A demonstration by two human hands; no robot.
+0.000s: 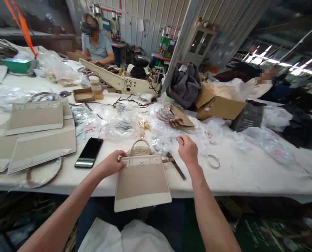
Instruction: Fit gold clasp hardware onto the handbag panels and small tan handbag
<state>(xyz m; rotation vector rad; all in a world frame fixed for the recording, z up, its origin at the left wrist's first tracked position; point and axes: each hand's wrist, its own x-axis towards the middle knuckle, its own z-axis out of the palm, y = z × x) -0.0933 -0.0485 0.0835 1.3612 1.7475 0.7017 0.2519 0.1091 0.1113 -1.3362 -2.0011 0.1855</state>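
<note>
A beige bag panel [144, 180] with a row of fittings along its top lies at the table's front edge, its lower part jutting out over my lap. A curved handle [140, 141] rises behind its top edge. My left hand [115, 163] grips the panel's upper left corner between thumb and fingers. At the right corner a small strap with a gold buckle [168, 160] sticks out, and a dark flat strip [178, 168] lies beside it. Above the strip, apart from the panel, my right hand [187, 150] is closed in a pinch; what it holds is too small to make out.
A phone [89, 153] and stacked beige panels [41, 145] lie to the left. Gold fittings [144, 126] rest among clear plastic bags ahead. A roll of tape [213, 161] sits at right, a cardboard box [221, 106] beyond. Another person [98, 47] sits across the table.
</note>
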